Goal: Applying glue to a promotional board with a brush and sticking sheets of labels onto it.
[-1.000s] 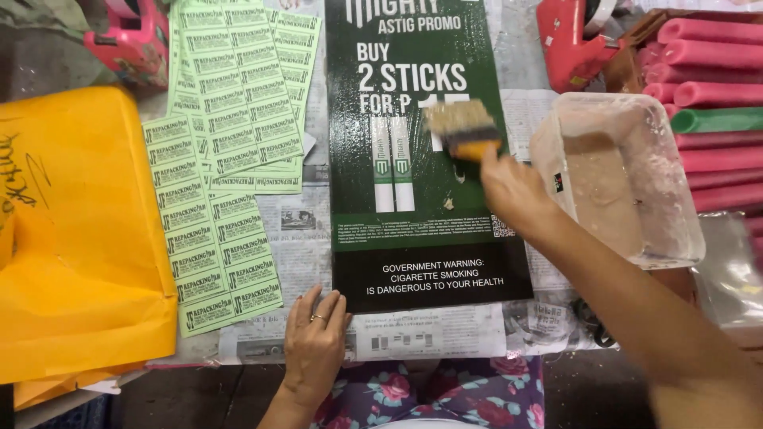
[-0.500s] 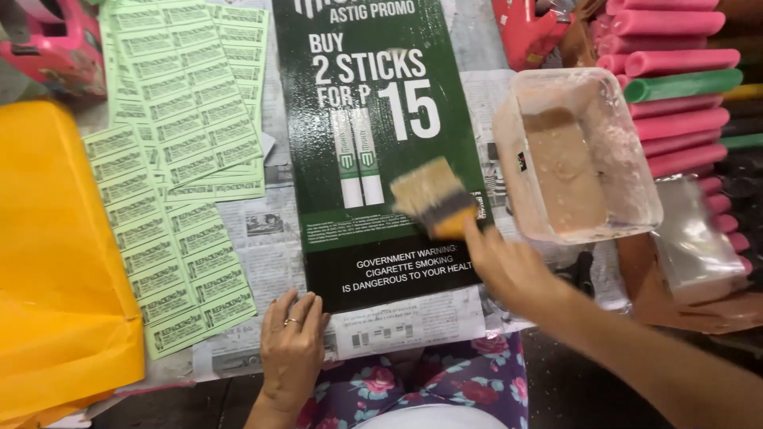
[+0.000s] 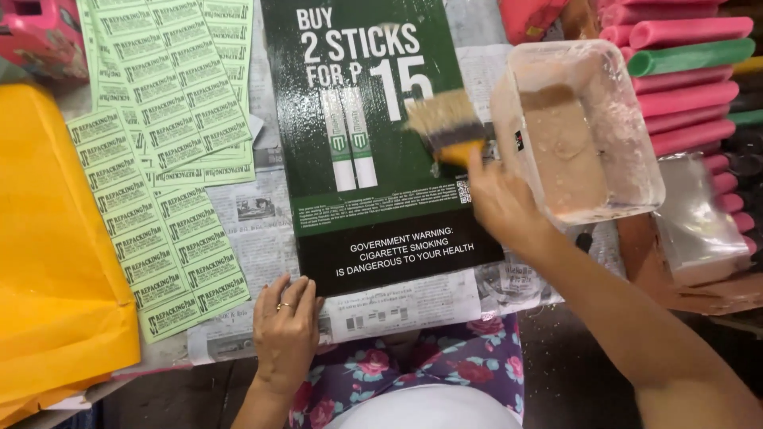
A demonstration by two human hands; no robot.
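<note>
Over at about 2 o'clock from the middle of the view, the right hand (image 3: 502,202) has its fingers clamped on the orange handle of a brush (image 3: 445,127), bristles pointing to 10 o'clock and lying on the right edge of the poster (image 3: 373,199). That poster is dark green and black, flat on newspaper (image 3: 405,306) spread over the desk. Just right of the brush sits a clear plastic tub (image 3: 628,171) with pale brownish stuff in it, probably paste, though it's hard to tell through the plastic. Down at 6 o'clock the left hand (image 3: 284,334) lies flat, fingers together, ring on one, pressing the newspaper just below the poster's bottom left corner. Light green label sheets (image 3: 163,159) fan out at 10 o'clock, with a yellow bag (image 3: 48,262) at 9. Pink and green rolls (image 3: 683,87) are stacked at the right edge, behind the tub.
</note>
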